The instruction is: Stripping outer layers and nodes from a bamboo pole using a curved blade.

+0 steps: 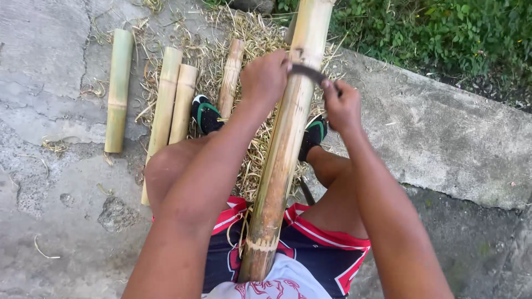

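Across bamboo pole (288, 127): curved blade (308, 72), both hands (265, 77) (342, 104) gripping ends.

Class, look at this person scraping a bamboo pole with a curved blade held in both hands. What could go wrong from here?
1. The curved blade lies across the bamboo pole, gripped by the left hand and right hand; a slip might cut bare fingers.
2. The pole runs between bare knees toward the body, so the blade could jump toward the legs.

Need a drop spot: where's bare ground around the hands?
Bare concrete left of the cut bamboo pieces, and the slab right of the right hand. Crowded: straw shavings between the feet, under the bamboo pole.
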